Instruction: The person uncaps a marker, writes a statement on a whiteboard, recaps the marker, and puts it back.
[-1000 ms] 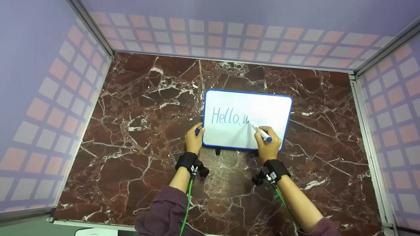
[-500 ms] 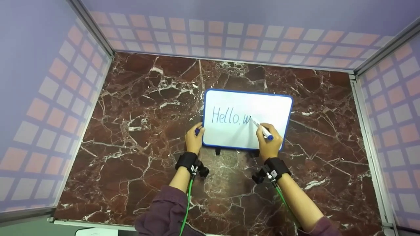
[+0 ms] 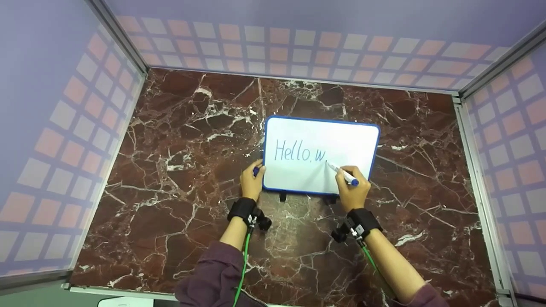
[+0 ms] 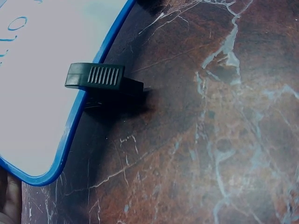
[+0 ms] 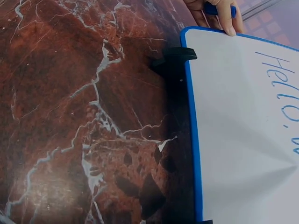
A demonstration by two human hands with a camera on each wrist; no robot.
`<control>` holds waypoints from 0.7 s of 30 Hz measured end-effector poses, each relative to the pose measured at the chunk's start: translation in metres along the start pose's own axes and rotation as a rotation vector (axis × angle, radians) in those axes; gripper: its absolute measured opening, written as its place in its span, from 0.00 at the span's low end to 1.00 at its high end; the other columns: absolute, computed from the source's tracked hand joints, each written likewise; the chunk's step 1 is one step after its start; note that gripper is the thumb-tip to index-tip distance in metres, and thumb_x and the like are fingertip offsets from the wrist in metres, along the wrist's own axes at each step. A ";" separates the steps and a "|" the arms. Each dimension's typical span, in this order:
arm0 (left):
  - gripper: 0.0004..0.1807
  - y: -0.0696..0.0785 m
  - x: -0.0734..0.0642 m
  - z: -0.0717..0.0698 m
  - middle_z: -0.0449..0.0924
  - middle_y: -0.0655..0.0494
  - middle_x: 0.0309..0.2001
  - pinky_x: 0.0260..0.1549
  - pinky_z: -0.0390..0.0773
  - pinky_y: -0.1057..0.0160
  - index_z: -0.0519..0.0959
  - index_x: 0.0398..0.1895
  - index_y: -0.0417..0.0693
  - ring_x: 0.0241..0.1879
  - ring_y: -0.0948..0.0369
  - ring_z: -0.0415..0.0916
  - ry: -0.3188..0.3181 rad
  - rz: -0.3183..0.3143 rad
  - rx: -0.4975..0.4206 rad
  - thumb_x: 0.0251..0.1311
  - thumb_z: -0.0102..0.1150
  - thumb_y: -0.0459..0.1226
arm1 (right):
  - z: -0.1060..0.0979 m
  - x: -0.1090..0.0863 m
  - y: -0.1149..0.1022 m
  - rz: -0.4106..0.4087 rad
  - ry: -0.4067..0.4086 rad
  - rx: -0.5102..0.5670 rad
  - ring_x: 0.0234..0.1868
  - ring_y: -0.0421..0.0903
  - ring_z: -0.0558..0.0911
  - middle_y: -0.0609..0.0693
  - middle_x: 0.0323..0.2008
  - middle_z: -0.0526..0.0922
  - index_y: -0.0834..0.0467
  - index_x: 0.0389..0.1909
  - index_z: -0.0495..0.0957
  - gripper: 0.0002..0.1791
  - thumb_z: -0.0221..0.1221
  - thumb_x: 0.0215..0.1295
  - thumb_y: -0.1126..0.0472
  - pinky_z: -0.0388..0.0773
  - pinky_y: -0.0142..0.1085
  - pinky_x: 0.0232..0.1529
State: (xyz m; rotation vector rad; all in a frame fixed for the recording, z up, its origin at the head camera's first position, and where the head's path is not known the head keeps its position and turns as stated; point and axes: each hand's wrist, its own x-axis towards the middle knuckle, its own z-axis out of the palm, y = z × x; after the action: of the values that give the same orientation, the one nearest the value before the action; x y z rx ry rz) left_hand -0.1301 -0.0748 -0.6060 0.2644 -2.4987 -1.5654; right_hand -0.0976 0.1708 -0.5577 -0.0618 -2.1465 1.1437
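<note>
A blue-framed whiteboard [image 3: 294, 177] bears the handwriting "Hello, w" in blue, with a short fresh mark after it. My right hand [image 3: 355, 195] pinches a white marker [image 3: 346, 175] with a blue end; its tip meets the board just below and right of the "w". At the board's left edge is my left hand [image 3: 251, 182], the thumb along the frame and a blue marker cap [image 5: 218, 9] held in its fingers. In the left wrist view, only a bit of the left hand [image 4: 11, 200] shows. My right hand is out of its own wrist view.
Black feet [image 4: 96, 76] grip the board's lower edge, one of them [image 5: 180, 53] near its left corner. Beneath lies a dark red marbled tabletop [image 3: 170, 221], walled by checkered panels [image 3: 303, 47]. Green cables [image 3: 244, 264] run from both wrist cameras.
The "w" was finished and a small mark begun to its right. My right hand with the marker has shifted slightly right and down. The left hand has stayed at the board's edge.
</note>
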 end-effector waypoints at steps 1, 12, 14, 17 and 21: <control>0.16 0.000 0.000 0.000 0.83 0.41 0.43 0.51 0.74 0.53 0.79 0.48 0.37 0.47 0.48 0.80 0.000 0.000 -0.002 0.58 0.57 0.35 | 0.000 0.000 0.000 0.004 0.000 -0.002 0.21 0.35 0.72 0.57 0.19 0.82 0.65 0.24 0.80 0.03 0.59 0.51 0.69 0.66 0.20 0.26; 0.16 0.000 -0.001 0.000 0.83 0.41 0.44 0.48 0.75 0.51 0.78 0.49 0.38 0.45 0.46 0.80 -0.008 -0.002 -0.001 0.58 0.56 0.35 | 0.003 0.001 0.000 0.013 -0.012 -0.004 0.22 0.36 0.74 0.56 0.21 0.83 0.65 0.25 0.80 0.04 0.58 0.53 0.67 0.67 0.19 0.27; 0.16 0.000 -0.001 0.000 0.83 0.41 0.44 0.48 0.75 0.51 0.79 0.49 0.38 0.44 0.47 0.80 -0.008 -0.003 0.003 0.58 0.56 0.36 | 0.004 0.003 0.000 0.011 -0.002 -0.008 0.22 0.37 0.75 0.56 0.22 0.83 0.65 0.26 0.81 0.05 0.58 0.53 0.67 0.67 0.18 0.27; 0.16 0.000 -0.001 0.000 0.83 0.41 0.43 0.48 0.75 0.51 0.79 0.49 0.39 0.44 0.47 0.80 -0.008 -0.007 0.004 0.58 0.56 0.36 | 0.004 0.005 0.001 0.009 0.018 -0.016 0.23 0.38 0.77 0.56 0.23 0.84 0.66 0.28 0.81 0.05 0.59 0.53 0.67 0.68 0.17 0.29; 0.16 0.000 0.000 0.000 0.83 0.41 0.43 0.48 0.75 0.51 0.79 0.49 0.39 0.45 0.47 0.80 -0.008 -0.010 0.006 0.58 0.56 0.36 | 0.004 0.006 0.002 0.023 0.038 -0.022 0.25 0.40 0.78 0.56 0.24 0.85 0.66 0.29 0.81 0.05 0.60 0.53 0.68 0.68 0.16 0.31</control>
State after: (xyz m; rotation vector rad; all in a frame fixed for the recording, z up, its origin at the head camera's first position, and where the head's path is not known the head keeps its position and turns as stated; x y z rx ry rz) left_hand -0.1297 -0.0748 -0.6061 0.2727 -2.5129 -1.5659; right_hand -0.1052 0.1716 -0.5571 -0.1172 -2.1306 1.1230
